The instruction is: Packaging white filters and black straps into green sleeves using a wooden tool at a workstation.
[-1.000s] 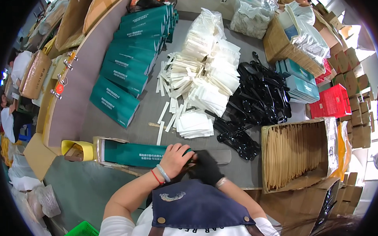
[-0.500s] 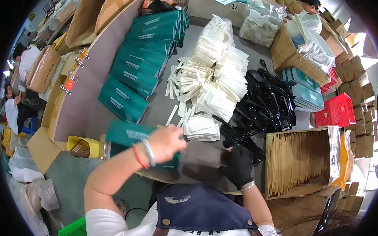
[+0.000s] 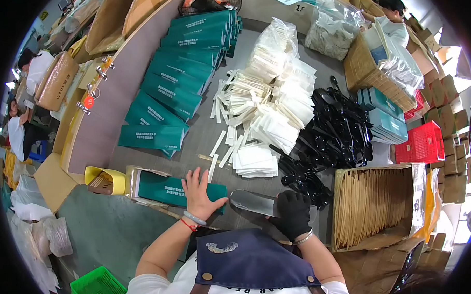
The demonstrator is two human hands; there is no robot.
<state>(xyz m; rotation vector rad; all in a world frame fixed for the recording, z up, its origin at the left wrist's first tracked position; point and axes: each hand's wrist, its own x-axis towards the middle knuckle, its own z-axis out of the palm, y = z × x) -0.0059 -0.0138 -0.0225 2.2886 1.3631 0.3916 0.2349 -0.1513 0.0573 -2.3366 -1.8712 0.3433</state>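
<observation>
My bare left hand (image 3: 197, 196) lies palm down with spread fingers on a flat teal packet (image 3: 162, 189), which sits in a cardboard holder (image 3: 133, 189) at the near edge of the table. My right hand (image 3: 291, 213), in a black glove, is closed at the end of a long, flat, see-through greyish piece with a rounded tip (image 3: 253, 201); its exact kind I cannot make out. Beyond my hands lie a stack of white paper packets (image 3: 254, 161) and a heap of black plastic spoons (image 3: 344, 127). A fanned row of teal packets (image 3: 152, 135) runs along the left.
An open carton of thin wooden sticks (image 3: 372, 204) stands at the right, a red crate (image 3: 421, 143) behind it. A yellow container (image 3: 106, 180) is at the table's left edge. Bagged white packets (image 3: 273, 47) lie further back. A green basket (image 3: 98, 289) sits low left.
My left hand has come down from a blurred sweep and now rests on the teal packet. Another teal packet lies on the near end of the fanned row. The right hand shifts little.
</observation>
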